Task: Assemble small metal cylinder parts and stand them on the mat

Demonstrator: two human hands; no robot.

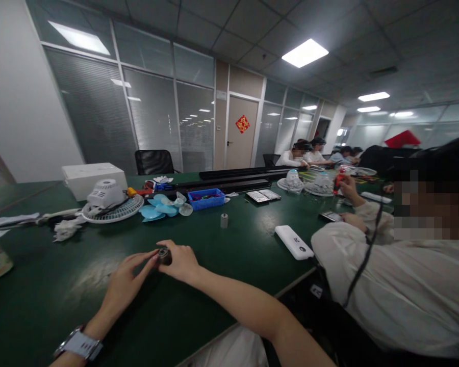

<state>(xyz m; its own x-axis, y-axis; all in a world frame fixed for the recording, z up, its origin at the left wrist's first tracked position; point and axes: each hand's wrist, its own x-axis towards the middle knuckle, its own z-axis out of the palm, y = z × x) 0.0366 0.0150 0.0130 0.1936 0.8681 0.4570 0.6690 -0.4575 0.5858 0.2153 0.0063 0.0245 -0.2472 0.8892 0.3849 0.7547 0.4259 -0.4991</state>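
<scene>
Just above the green table (199, 265), my left hand (128, 275) and my right hand (181, 260) meet around a small dark metal cylinder (164, 256). Its round end, with ring-like detail, faces up towards me. Thumb and fingers of both hands press on its sides, so part of it is hidden. A similar silver-grey metal cylinder (224, 220) stands upright on the table beyond my right hand, apart from it. A watch with a pale strap (80, 344) is on my left wrist.
Beyond my hands lie blue fan blades (160, 208), a blue basket (205, 200), a white fan part (107, 196) and a white box (94, 178). A white power bank (294, 242) lies to the right, near a co-worker (386, 275) holding a red tool (338, 181).
</scene>
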